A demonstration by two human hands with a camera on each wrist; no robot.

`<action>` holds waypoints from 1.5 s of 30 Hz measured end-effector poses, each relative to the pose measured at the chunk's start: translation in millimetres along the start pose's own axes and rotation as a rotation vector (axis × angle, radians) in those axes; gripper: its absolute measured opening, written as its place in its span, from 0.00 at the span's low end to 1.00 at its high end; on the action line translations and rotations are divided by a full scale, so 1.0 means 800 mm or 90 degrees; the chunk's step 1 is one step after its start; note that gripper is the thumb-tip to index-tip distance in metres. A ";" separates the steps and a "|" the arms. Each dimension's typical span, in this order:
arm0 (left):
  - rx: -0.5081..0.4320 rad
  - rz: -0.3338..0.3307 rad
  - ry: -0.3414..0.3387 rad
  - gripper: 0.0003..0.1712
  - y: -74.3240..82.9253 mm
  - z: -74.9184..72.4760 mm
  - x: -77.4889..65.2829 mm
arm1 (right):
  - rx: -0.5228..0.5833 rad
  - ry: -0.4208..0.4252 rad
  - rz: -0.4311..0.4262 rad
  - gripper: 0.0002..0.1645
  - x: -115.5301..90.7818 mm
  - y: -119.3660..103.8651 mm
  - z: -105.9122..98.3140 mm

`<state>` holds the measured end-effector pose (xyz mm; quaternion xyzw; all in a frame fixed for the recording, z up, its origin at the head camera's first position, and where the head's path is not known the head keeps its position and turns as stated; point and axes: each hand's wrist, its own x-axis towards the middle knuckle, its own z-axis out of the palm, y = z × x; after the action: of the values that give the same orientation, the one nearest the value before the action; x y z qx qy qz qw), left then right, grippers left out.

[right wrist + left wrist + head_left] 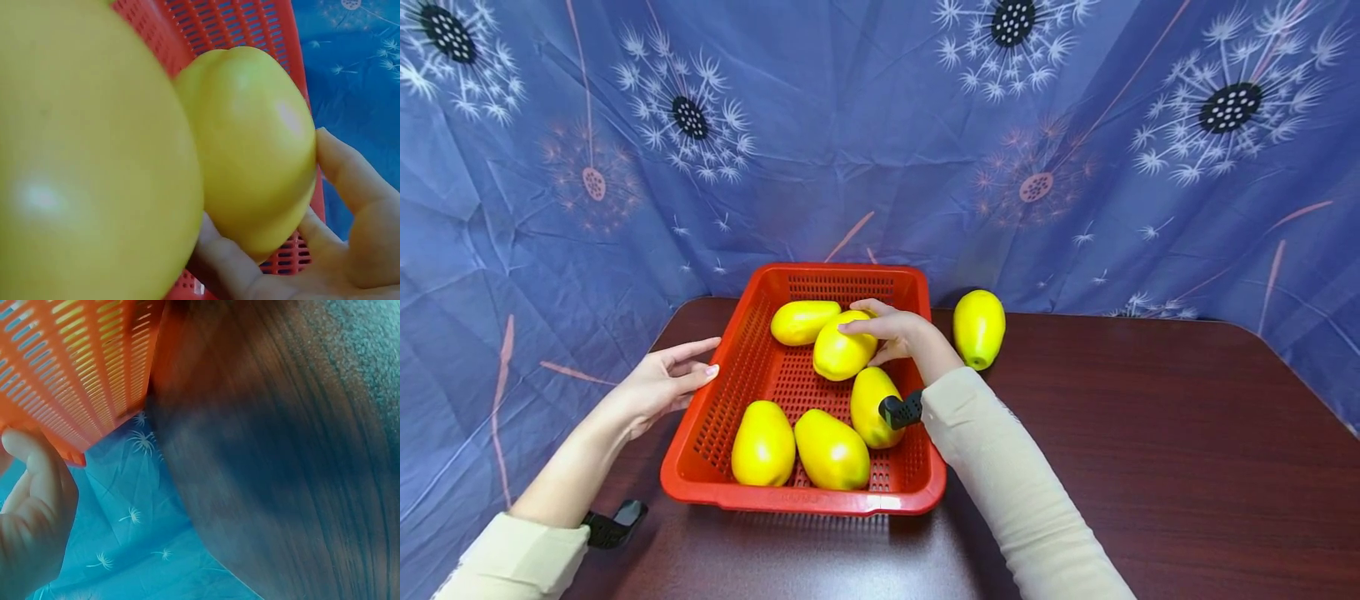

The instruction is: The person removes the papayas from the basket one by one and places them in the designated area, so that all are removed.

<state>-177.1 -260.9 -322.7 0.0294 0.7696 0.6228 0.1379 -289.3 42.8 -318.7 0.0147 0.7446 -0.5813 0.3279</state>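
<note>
Inside the red plastic basket (805, 499) lie several yellow papayas. My right hand (887, 332) grips one papaya (838, 354) in the basket's far middle, its fingers and thumb spread around the fruit. In the right wrist view this papaya (250, 144) sits between the fingers, while another papaya (87, 156) fills the left side close up. My left hand (658, 387) holds the basket's left rim by the fingertips. Seen from the left wrist, a bent finger meets the rim from outside; part of that hand (37, 506) is cut off.
One more papaya (979, 329) stands on the dark wooden table (1150, 433), right of the basket. A blue curtain (850, 150) with dandelion prints hangs behind the table and along its left side. Black wrist straps (613, 525) show at both cuffs.
</note>
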 end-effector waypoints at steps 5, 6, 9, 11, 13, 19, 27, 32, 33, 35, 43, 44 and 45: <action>-0.006 0.001 -0.002 0.38 0.001 0.002 0.000 | 0.004 -0.013 -0.011 0.39 -0.002 -0.001 -0.004; -0.006 0.002 -0.001 0.38 0.001 0.002 -0.001 | 0.004 -0.016 -0.015 0.39 -0.003 -0.002 -0.005; -0.013 0.003 -0.001 0.38 0.002 0.003 -0.001 | 0.014 -0.026 -0.028 0.39 -0.005 -0.005 -0.005; -0.015 0.003 -0.001 0.38 0.002 0.003 -0.001 | 0.019 -0.035 -0.039 0.39 -0.007 -0.008 -0.004; -0.014 0.005 -0.002 0.38 0.002 0.002 -0.001 | 0.026 -0.048 -0.048 0.39 -0.010 -0.012 -0.004; -0.003 0.009 0.000 0.38 0.005 0.002 0.000 | 0.013 -0.058 -0.082 0.35 -0.022 -0.024 -0.005; 0.006 0.007 0.003 0.38 0.000 0.002 -0.002 | -0.004 -0.098 -0.141 0.34 -0.045 -0.038 -0.013; 0.006 0.005 0.006 0.38 0.000 0.002 -0.002 | -0.014 -0.114 -0.165 0.35 -0.058 -0.044 -0.022; 0.007 0.004 0.006 0.38 0.000 0.002 -0.002 | -0.016 -0.115 -0.168 0.35 -0.061 -0.045 -0.024; 0.006 0.002 0.005 0.38 0.000 0.002 -0.002 | -0.025 -0.117 -0.177 0.36 -0.067 -0.047 -0.028; 0.004 -0.004 0.003 0.38 0.001 0.001 -0.001 | -0.052 -0.123 -0.210 0.36 -0.085 -0.054 -0.047; 0.004 -0.003 0.003 0.38 0.001 0.001 -0.001 | -0.055 -0.125 -0.213 0.36 -0.088 -0.054 -0.049; 0.004 -0.003 0.003 0.38 0.001 0.001 -0.001 | -0.054 -0.126 -0.215 0.36 -0.090 -0.055 -0.052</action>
<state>-176.0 -260.4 -321.7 0.0264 0.7721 0.6199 0.1374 -270.2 91.0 -240.5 -0.1813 0.7243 -0.5950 0.2975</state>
